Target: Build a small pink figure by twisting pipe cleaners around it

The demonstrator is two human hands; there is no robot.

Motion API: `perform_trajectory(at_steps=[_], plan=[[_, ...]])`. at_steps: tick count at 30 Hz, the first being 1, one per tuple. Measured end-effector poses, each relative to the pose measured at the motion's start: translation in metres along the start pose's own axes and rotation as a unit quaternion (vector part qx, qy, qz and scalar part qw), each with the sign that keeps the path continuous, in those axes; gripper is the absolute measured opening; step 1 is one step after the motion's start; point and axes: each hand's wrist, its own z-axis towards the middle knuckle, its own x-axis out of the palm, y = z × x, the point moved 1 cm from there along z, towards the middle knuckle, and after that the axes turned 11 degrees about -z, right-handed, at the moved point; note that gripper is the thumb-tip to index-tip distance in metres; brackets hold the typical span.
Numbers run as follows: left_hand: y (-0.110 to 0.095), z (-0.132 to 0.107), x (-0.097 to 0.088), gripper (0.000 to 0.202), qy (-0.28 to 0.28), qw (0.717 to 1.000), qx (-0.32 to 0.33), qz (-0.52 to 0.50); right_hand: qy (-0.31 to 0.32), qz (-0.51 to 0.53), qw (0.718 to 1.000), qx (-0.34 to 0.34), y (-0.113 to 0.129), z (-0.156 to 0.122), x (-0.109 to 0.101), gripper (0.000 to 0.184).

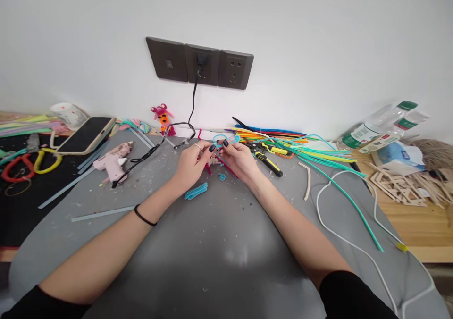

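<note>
Light-blue curled piece (pixel 232 141) was up between both hands, just above the far half of the grey table (pixel 219 253), coil end showing past the right thumb. Left hand (pixel 190 165): thumb and fingertips pinched together on its left end. Right hand (pixel 243 161): thumb and forefinger clamped on it too; remaining fingers curled under, hard to make out.

Dark-red strip (pixel 231 170) ran below the hands; couldn't tell if either one touched it. Small blue coil (pixel 222 177) lay on the table just below, folded blue bundle (pixel 196 191) near the left wrist.

Right of the hands: yellow-black pliers (pixel 268 162), next to a heap of coloured fuzzy stems (pixel 320 156). Bent beige stem (pixel 307 181) and white cable (pixel 345 238) sat further right, then plastic bottles (pixel 368 130) and wooden sticks (pixel 396 187).

Left: pale pink glue gun (pixel 113 164) on its side, phone (pixel 87 135) beyond it. Small pink-orange figure (pixel 163 119) stood against the wall, below the dark socket panel (pixel 201 64) with one black plug in.
</note>
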Motion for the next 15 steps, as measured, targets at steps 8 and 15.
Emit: perform_trajectory(at_steps=[8, 15], plan=[[-0.0040, -0.0025, 0.0015, 0.032, -0.020, 1.000, 0.003, -0.013, 0.012, -0.016, 1.000, 0.008, 0.0009, -0.0014, 0.0050, 0.027], [-0.0043, -0.0029, 0.0008, 0.024, -0.017, 0.998, 0.023, 0.053, 0.022, -0.032, 0.999, -0.008, 0.0008, -0.0013, 0.0049, 0.030]])
